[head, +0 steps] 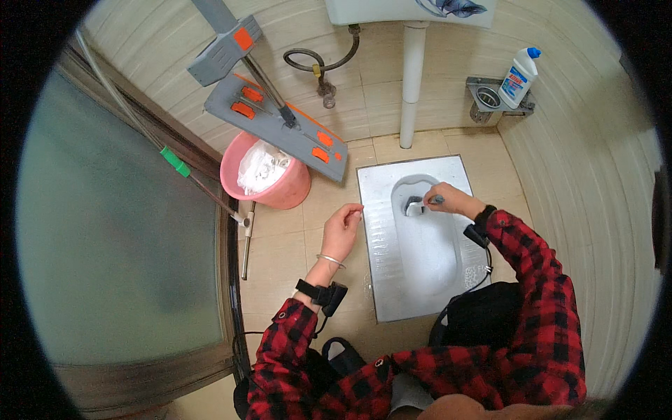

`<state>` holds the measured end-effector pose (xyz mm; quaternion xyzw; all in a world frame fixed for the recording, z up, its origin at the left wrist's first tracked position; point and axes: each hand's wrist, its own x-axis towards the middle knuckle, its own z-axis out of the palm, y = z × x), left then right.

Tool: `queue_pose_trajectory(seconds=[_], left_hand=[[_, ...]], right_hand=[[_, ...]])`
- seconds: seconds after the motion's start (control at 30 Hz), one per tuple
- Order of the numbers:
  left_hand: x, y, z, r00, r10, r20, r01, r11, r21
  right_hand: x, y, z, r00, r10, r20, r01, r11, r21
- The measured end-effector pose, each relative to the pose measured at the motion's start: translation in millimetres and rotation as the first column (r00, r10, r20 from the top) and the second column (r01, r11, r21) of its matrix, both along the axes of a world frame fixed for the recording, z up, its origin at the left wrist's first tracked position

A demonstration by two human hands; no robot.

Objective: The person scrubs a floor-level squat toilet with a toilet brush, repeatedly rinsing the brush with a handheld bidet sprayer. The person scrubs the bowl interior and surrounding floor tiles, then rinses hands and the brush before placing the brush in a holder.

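A white ceramic squat toilet [383, 236] is set in the tiled floor before me. My right hand [449, 200] grips the handle of what looks like a toilet brush [436, 199], its grey end sticking out of the fist. Below the fist, a white part lies at the drain hole [414, 203]; the brush's head is mostly hidden. Over the toilet's left edge hovers my left hand [341, 231], fingers curled in and nothing visible in them. A bangle and a strapped black device [328, 297] are on that arm.
Left stands a pink bucket [283, 186] with a white bag inside, a grey flat mop [283, 126] leaning over it. A green-banded pole [175, 161] leans by the glass door [126, 220]. A cleaner bottle [518, 79] sits on a corner shelf [485, 84]; a white drainpipe [413, 79] stands behind.
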<state>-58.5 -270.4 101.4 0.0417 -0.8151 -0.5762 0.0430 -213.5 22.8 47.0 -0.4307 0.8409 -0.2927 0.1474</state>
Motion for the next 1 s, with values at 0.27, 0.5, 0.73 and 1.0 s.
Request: queue_pose_trajectory(seconds=[0.27, 0.5, 0.73, 1.0], left_hand=[[-1.8, -1.8, -9.6, 0.999, 0.023, 0.023, -0.023, 1.000, -0.003], [-7.3, 2.8, -20.6, 0.997, 0.017, 0.079, -0.021, 0.999, 0.050], [-11.4, 7.2, -16.3, 0.999, 0.031, 0.037, -0.035, 0.993, 0.115], [3.6, -6.9, -20.8, 0.996, 0.090, 0.009, -0.090, 0.987, 0.130]], right_hand=[[28.3, 4.2, -9.2, 0.940, -0.319, -0.124, 0.288, 0.933, -0.218], [-1.0, -28.9, -11.4, 0.887, -0.462, -0.011, 0.462, 0.885, 0.063], [-15.8, -93.4, -7.6, 0.947, 0.248, -0.204, -0.212, 0.960, 0.184], [-49.7, -52.6, -22.8, 0.787, -0.501, 0.361, 0.617, 0.662, -0.425]])
